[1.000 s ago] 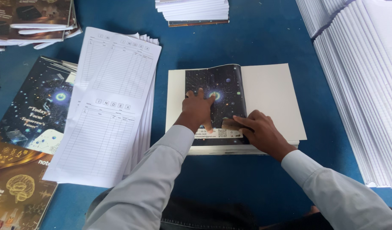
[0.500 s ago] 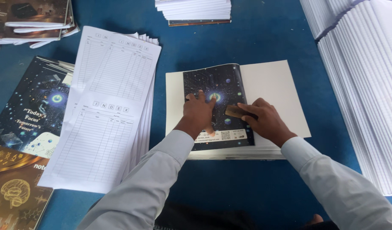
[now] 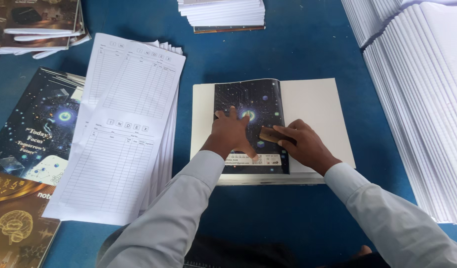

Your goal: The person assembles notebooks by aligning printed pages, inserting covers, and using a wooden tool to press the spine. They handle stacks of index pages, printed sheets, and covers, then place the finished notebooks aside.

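Dark glossy cover (image 3: 248, 106) sits folded on the paper block (image 3: 313, 106), centre of the blue table (image 3: 298, 49). Left hand (image 3: 231, 134) flat, fingers spread, gripping nothing; right hand (image 3: 300, 144) at 3 o'clock pinches a wooden block (image 3: 269, 135) on the fold. Risk: light left-hand pressure, cover skews, crooked crease

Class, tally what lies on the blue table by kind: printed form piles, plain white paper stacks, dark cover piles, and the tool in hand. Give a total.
White printed form piles: 1
Plain white paper stacks: 3
Dark starry cover piles: 2
Small brown wooden block, under right hand: 1
Total: 7
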